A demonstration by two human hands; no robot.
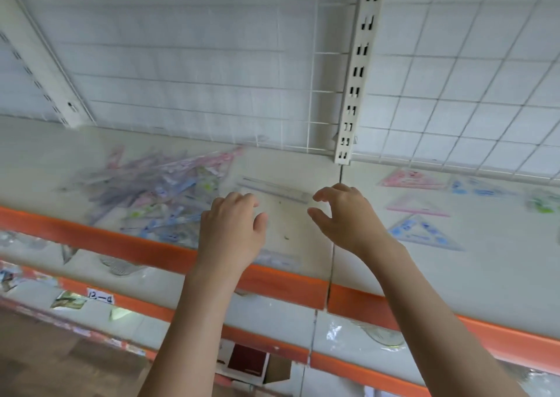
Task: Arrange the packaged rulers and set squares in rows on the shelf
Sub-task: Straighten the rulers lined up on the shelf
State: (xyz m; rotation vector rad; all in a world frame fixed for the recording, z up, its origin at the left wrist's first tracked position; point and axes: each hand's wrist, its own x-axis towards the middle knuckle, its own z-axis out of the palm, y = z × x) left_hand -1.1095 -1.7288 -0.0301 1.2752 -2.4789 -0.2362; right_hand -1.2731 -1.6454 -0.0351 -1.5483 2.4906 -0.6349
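Note:
A loose pile of packaged rulers and set squares lies on the left part of the white shelf. A clear packaged ruler lies alone just behind my hands. Another clear packet lies at the shelf's front edge. On the right, several packaged set squares are laid out: a pink one, a second pink one and a blue one. My left hand and my right hand hover over the shelf with loosely curled fingers, holding nothing.
An orange rail runs along the shelf front. A white wire grid and a slotted upright back the shelf. Lower shelves carry clear protractor packets and a price label.

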